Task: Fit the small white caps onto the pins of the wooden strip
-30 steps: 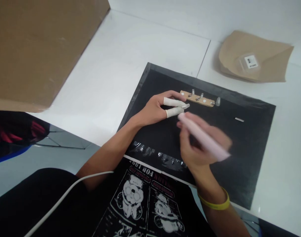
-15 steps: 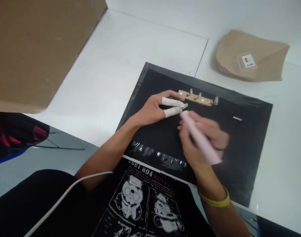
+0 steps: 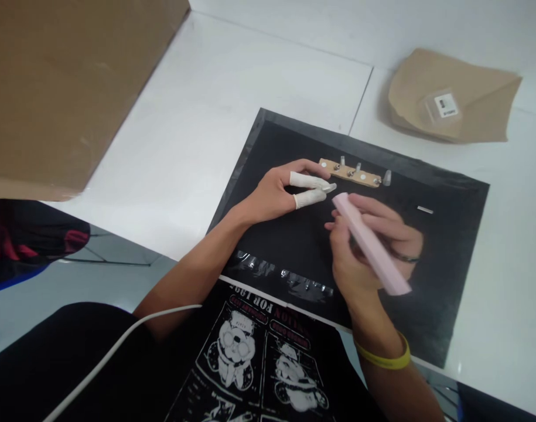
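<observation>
My left hand [image 3: 276, 193] rests over the black mat, white finger cots on its thumb and index finger. Pinched between those two fingertips is a small clear false nail [image 3: 330, 188]. My right hand [image 3: 373, 240] grips a long pink nail file [image 3: 373, 245], held slanted, its upper end a short way right of the false nail and apart from it. Just beyond my left fingers lies a tan strip [image 3: 350, 172] bearing white dots and small metal holders. Clear nail tips [image 3: 387, 177] stand at the strip.
The black mat [image 3: 289, 135] lies on a white table. A small silvery bar [image 3: 424, 210] is on its right side. Clear nail tips [image 3: 303, 284] in film line the near edge. A brown paper bag [image 3: 478, 105] with a clear labelled box [image 3: 443, 107] lies behind; cardboard [image 3: 74, 88] stands left.
My right hand has moved the nail file to the right, away from the false nail. My left hand keeps its pinch in nearly the same place.
</observation>
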Available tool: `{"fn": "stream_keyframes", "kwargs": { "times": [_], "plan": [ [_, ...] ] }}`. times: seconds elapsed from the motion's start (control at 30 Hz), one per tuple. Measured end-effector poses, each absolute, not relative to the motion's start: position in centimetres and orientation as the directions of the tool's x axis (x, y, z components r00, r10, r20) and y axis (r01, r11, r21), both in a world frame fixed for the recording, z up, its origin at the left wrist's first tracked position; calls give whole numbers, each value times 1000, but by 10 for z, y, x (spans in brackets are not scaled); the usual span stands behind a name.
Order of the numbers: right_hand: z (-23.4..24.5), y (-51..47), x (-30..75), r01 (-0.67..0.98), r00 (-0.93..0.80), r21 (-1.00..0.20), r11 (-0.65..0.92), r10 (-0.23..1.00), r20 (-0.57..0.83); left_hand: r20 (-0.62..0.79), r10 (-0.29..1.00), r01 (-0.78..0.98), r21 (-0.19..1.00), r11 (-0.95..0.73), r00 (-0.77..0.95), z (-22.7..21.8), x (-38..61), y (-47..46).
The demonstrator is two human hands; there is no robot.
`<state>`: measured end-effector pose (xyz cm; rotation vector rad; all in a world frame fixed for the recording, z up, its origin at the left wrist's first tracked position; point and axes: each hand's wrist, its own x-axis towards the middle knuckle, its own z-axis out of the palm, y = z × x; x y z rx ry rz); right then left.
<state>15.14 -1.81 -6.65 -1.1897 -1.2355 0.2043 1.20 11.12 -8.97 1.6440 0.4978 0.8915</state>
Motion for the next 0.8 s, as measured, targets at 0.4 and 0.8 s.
{"fn": "stream_keyframes", "kwargs": {
  "times": [0.4,0.8],
  "plan": [
    [-69,-17,152,534,233,-692,486,702,673,279,736,-143,959,-243,617,-89,12,111],
    [-70,-14,154,599,209,-640,481,677,706,283,726,-148,958,-246,626,-89,12,111]
  ]
}}
